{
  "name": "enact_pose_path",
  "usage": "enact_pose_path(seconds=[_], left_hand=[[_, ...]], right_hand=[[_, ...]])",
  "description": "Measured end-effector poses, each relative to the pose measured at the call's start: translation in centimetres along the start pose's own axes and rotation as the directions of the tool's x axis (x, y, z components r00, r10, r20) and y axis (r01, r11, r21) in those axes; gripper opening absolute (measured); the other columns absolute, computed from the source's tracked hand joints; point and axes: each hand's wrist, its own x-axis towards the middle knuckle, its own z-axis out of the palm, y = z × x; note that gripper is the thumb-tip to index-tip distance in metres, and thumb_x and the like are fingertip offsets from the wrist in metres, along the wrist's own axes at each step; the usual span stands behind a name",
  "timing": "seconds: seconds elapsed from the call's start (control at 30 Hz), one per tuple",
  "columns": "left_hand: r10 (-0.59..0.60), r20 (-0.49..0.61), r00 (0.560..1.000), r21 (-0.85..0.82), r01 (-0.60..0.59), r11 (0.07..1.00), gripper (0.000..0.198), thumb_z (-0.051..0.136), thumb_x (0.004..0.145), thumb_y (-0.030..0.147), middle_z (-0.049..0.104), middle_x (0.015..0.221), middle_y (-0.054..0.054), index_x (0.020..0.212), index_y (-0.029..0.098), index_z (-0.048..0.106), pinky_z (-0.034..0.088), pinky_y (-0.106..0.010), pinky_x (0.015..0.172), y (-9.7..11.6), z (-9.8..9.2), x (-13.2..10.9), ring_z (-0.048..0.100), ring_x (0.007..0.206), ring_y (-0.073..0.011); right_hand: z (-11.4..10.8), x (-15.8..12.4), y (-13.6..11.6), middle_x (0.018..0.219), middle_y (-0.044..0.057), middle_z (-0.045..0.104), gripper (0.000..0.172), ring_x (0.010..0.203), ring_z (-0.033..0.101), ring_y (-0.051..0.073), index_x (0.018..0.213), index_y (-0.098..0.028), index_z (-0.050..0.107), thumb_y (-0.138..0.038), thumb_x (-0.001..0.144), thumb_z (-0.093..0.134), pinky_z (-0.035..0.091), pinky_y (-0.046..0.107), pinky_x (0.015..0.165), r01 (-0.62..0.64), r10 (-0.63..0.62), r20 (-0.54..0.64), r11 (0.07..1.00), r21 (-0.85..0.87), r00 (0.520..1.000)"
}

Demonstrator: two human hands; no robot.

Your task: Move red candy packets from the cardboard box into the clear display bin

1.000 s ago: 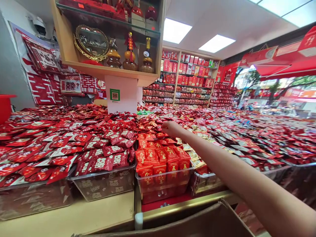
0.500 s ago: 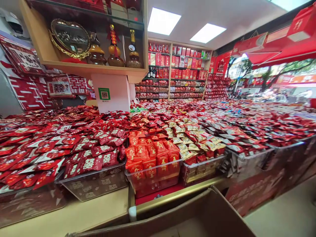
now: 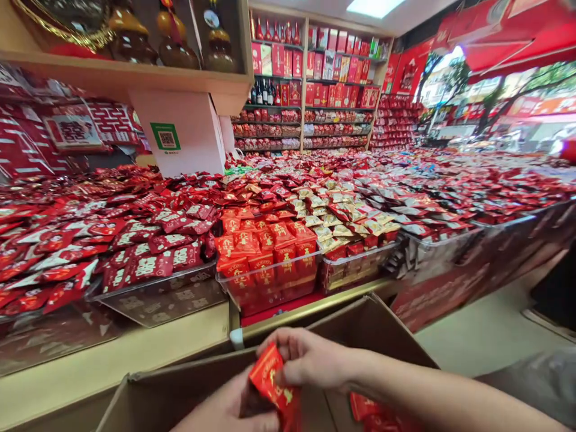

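Note:
A red packet with gold lettering (image 3: pixel 274 378) is held over an open cardboard box (image 3: pixel 180 381). My right hand (image 3: pixel 310 360) reaches in from the right and pinches it between thumb and fingers. At the packet's lower left, my left hand (image 3: pixel 229 405) closes around it, slightly blurred; whether another packet lies beneath is hidden. Inside the box, below my right forearm, lie more red packets (image 3: pixel 373 414). Just beyond the box stands a clear plastic bin (image 3: pixel 270 288) with matching red packets upright in rows.
Clear bins of maroon packets (image 3: pixel 157 261) and gold-and-red packets (image 3: pixel 351 228) flank the red ones. A counter edge (image 3: pixel 112 342) runs along the left. Overhead at left hangs a wooden display shelf (image 3: pixel 135 72). A grey piece of fabric (image 3: pixel 535 384) shows at lower right.
Both my hands have come into view, holding a red packet over the box. The view has tilted downward, and red packets now show inside the box.

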Motion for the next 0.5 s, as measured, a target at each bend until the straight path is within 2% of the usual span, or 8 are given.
enact_pose_path(seconds=[0.07,0.13,0.2,0.37,0.5], left_hand=[[0.034,0.006,0.999,-0.108,-0.033,0.994,0.054,0.07,0.062,0.034,0.062,0.102,-0.005,0.11,0.021,0.05,0.045,-0.029,0.075,-0.4,0.8,0.5,0.058,0.088,-0.0189],[0.027,-0.04,0.999,-0.158,-0.033,0.987,0.062,0.066,0.067,0.032,0.065,0.087,-0.005,0.12,0.021,0.037,0.045,-0.024,0.058,-0.5,1.6,0.9,0.06,0.071,-0.0156],[-0.016,-0.102,0.995,-0.131,0.003,0.991,0.07,0.065,0.068,0.032,0.064,0.067,-0.002,0.125,0.016,0.026,0.04,-0.021,0.047,-0.4,2.1,1.1,0.059,0.058,-0.0139],[0.015,-0.308,0.951,-0.089,-0.045,0.995,0.086,0.069,0.063,0.031,0.061,0.053,0.005,0.128,0.008,0.018,0.039,-0.019,0.048,0.1,2.6,0.9,0.055,0.051,-0.0106],[0.07,-0.357,0.931,0.031,-0.063,0.998,0.088,0.066,0.064,0.038,0.063,0.057,0.003,0.131,0.008,0.017,0.042,-0.022,0.055,-0.5,2.2,0.8,0.055,0.056,-0.0131]], right_hand=[[0.7,-0.9,-1.8,0.063,-0.004,0.056,0.037,0.051,0.048,0.005,0.086,-0.014,0.054,-0.017,0.052,0.068,0.035,0.019,0.052,0.044,-0.035,-0.085,0.994,0.099,0.996],[1.0,-1.3,-2.6,0.059,-0.004,0.054,0.032,0.049,0.045,0.005,0.078,-0.013,0.054,-0.027,0.054,0.071,0.033,0.019,0.05,0.087,-0.066,-0.157,0.988,0.13,0.985],[0.9,-1.3,-2.5,0.057,-0.004,0.052,0.033,0.048,0.043,0.005,0.072,-0.012,0.053,-0.033,0.055,0.071,0.031,0.02,0.05,0.128,-0.096,-0.213,0.981,0.143,0.972],[0.5,-0.9,-1.3,0.057,-0.003,0.054,0.034,0.051,0.046,0.006,0.071,-0.013,0.051,-0.035,0.057,0.072,0.035,0.022,0.055,0.16,-0.098,-0.261,0.96,0.228,0.96],[0.5,-0.8,-1.0,0.065,-0.001,0.058,0.038,0.061,0.052,0.009,0.08,-0.013,0.056,-0.034,0.054,0.074,0.038,0.024,0.061,0.181,-0.146,-0.205,0.97,0.162,0.968]])
